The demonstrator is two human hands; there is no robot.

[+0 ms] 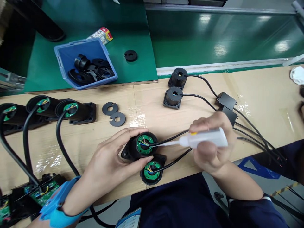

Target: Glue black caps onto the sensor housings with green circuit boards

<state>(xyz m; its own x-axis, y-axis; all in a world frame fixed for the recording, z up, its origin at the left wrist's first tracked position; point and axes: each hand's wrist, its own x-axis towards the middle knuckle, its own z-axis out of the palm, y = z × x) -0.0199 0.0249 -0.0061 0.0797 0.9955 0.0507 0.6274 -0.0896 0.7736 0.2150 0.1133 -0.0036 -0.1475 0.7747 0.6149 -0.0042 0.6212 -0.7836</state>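
My left hand (111, 158) is wrapped round a black cylindrical housing (128, 151) with a square flange. Inside its open end sits a green circuit board (142, 148) with thin coloured wires and a black cable. In my right hand (213, 148) is a small white squeeze bottle (209, 138). Its long thin nozzle (169, 143) points left, the tip at the cable where it meets the board. Just below, a second housing (143, 177) with a green board (152, 168) lies close to my left thumb, its cable running up to the right.
Two black housings (174, 96) with cables to black boxes (226, 100) stand behind. Two flat slotted discs (117, 119) lie left of centre. Larger cabled housings (82, 110) line the left. A blue bin (111, 68) of black parts sits on the green mat (133, 25).
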